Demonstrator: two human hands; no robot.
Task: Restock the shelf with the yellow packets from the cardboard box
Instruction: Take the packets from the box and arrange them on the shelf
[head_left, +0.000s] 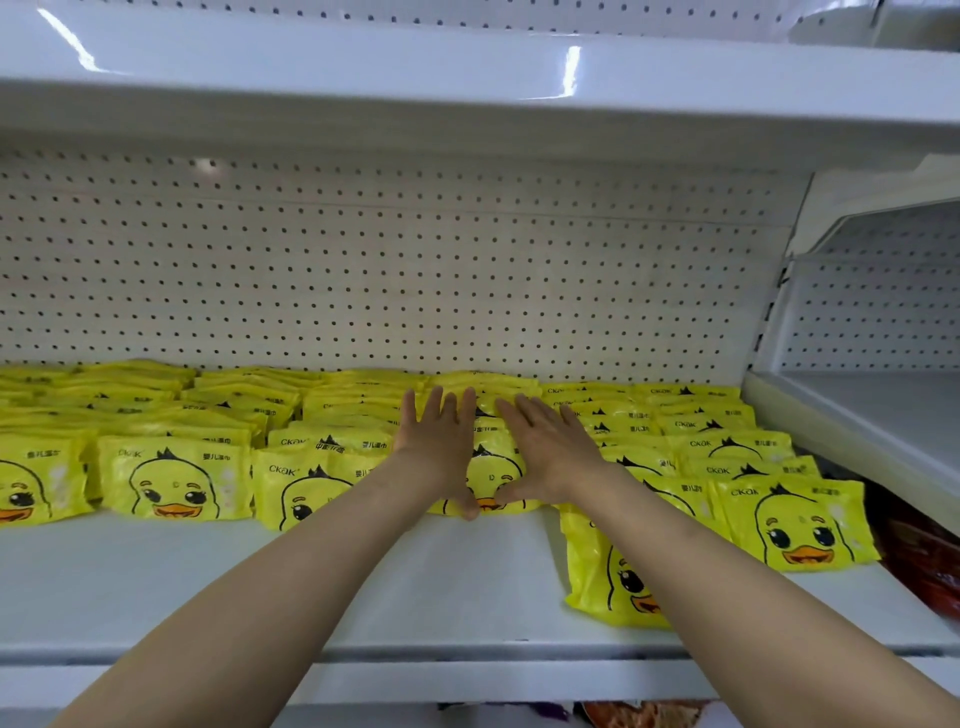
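Left hand (439, 441) and right hand (545, 449) cover most of front packet (491, 470) in middle row; only strip of duck face shows. Near loose packet (602, 571) half hidden behind right forearm. Leftmost packet (36, 480) cut by frame edge. Reddish items (914, 551) at far right unidentifiable.

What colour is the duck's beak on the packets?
Orange, on the yellow packets; clearest in the head view.
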